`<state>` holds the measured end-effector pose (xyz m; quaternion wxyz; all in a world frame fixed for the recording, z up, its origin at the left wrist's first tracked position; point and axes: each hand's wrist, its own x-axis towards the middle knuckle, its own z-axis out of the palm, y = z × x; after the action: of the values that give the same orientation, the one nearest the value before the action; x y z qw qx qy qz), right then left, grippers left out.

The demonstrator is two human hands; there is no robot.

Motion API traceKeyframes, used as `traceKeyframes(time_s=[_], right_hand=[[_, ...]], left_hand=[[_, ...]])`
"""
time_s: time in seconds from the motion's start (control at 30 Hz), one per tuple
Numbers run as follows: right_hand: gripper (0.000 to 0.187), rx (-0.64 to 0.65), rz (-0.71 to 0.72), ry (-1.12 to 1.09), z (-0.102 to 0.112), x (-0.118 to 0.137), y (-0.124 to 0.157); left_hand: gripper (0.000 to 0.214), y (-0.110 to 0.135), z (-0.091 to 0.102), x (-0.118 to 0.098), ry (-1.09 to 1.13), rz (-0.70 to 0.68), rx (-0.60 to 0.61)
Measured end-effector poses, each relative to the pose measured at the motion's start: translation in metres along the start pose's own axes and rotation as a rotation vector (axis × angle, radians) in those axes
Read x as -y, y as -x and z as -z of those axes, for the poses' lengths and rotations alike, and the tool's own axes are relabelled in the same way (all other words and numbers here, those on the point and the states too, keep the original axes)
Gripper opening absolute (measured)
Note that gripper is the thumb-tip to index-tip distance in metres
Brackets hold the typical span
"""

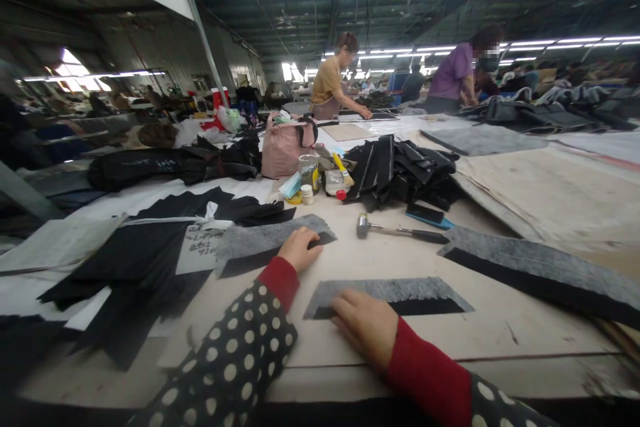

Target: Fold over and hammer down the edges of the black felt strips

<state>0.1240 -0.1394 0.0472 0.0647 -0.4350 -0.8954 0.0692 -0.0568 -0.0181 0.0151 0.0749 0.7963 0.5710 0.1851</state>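
Observation:
My left hand [299,248] rests on the near end of a stack of grey felt-like fabric pieces [260,243], fingers curled over its edge. My right hand [365,328] lies flat with fingers together on the left end of a single grey and black fabric strip [400,295] on the worktable [500,320]. Both arms wear red cuffs under dark polka-dot sleeves.
A hammer [395,230] lies beyond the strip, a phone [427,215] beside it. Black fabric piles [400,170] sit behind, another grey stack [540,270] at right, black pieces with a paper note [200,243] at left. Jars and a pink bag [285,143] stand behind. Two people work at far tables.

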Motion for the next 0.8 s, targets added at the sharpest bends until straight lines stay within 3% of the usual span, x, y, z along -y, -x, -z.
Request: traceKeyframes(time_s=[0.13,0.27,0.37,0.5,0.8], right_hand=[[0.019,0.052,0.061,-0.046,0.03,0.005,-0.002],[0.024,0.134,-0.004,0.135,0.047,-0.028,-0.025],[0.024,0.188,-0.034,0.247,0.033,-0.052,-0.05],[0.03,0.178,-0.03,0.294,0.008,-0.064,-0.07],[0.036,0.054,-0.026,0.256,-0.006,-0.066,-0.071]], left_hand=[[0.02,0.0,-0.002,-0.008,0.041,-0.111,0.041],[0.017,0.001,-0.001,-0.013,0.01,-0.13,0.035],[0.015,0.002,0.0,-0.015,-0.019,-0.137,0.044],[0.017,0.004,0.001,-0.019,-0.043,-0.139,0.037],[0.019,0.002,0.0,-0.023,-0.144,-0.115,0.032]])
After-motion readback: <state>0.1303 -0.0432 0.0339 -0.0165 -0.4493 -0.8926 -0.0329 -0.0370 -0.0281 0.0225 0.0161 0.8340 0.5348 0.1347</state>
